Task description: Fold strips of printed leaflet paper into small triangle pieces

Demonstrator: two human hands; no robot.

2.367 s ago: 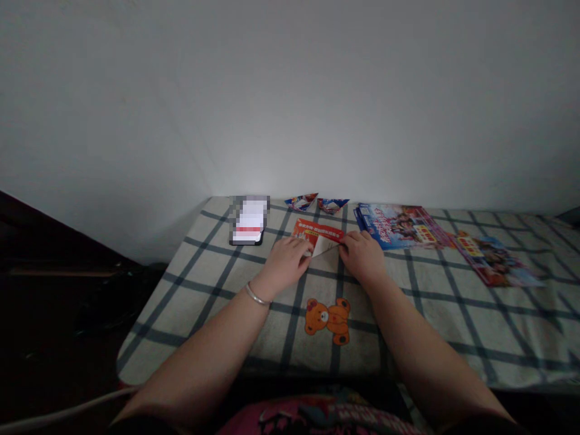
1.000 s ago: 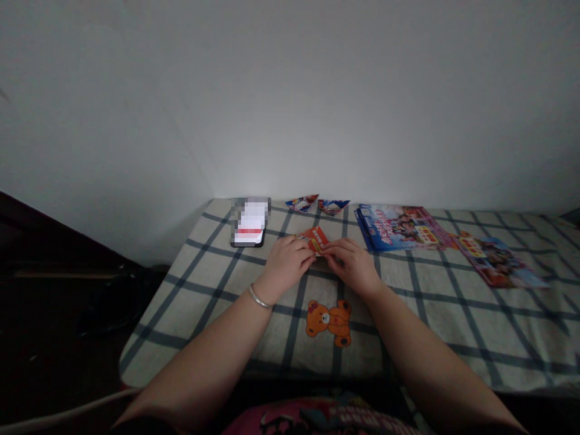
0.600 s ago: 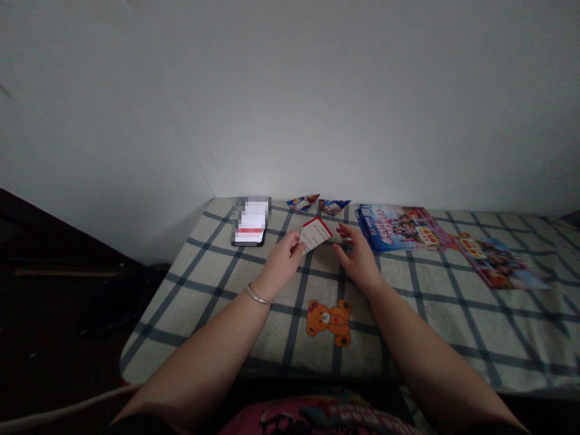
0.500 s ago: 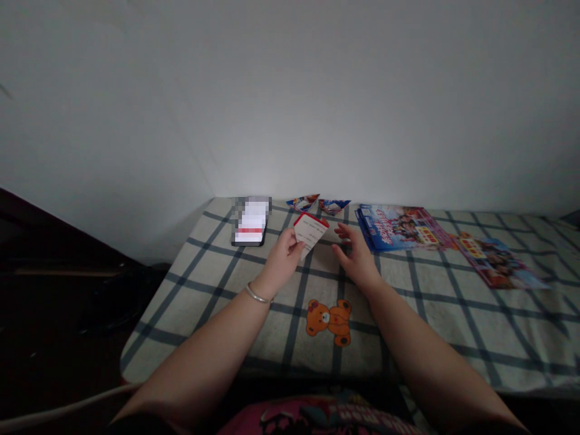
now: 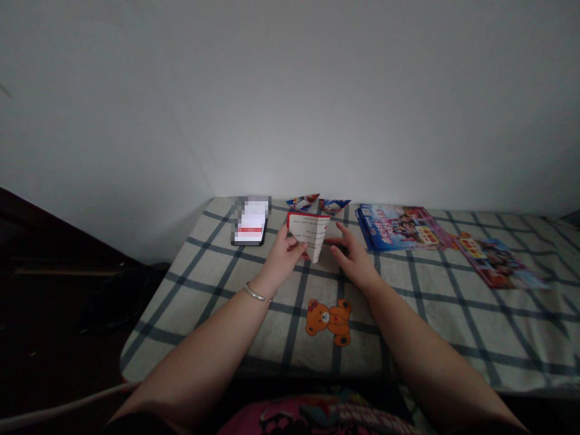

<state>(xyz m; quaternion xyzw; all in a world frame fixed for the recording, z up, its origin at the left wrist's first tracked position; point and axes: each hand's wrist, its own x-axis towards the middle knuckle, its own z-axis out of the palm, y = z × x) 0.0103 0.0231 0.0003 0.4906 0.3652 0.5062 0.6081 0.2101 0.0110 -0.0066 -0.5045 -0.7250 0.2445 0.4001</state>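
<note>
A folded sheet of printed paper (image 5: 309,229), white with a red edge along its top, is pinched in my left hand (image 5: 284,257). It tapers downward, and a crease runs down its right part. My right hand (image 5: 354,257) is just to the right of the paper with its fingers apart, holding nothing; whether a fingertip touches the paper I cannot tell. Behind the paper, by the wall, stand two folded paper pieces, a left one (image 5: 303,202) and a right one (image 5: 334,206), both blue and multicoloured.
A phone (image 5: 251,222) with a lit, blurred screen lies at the back left. On the right are a stack of colourful leaflets (image 5: 399,226) and a single leaflet (image 5: 498,260). A checked cloth (image 5: 272,338) with a printed bear covers the table, which meets a white wall (image 5: 317,96).
The folded paper has turned in my left hand, so its red edge now lies nearly level and its crease faces me. My right hand has barely moved.
</note>
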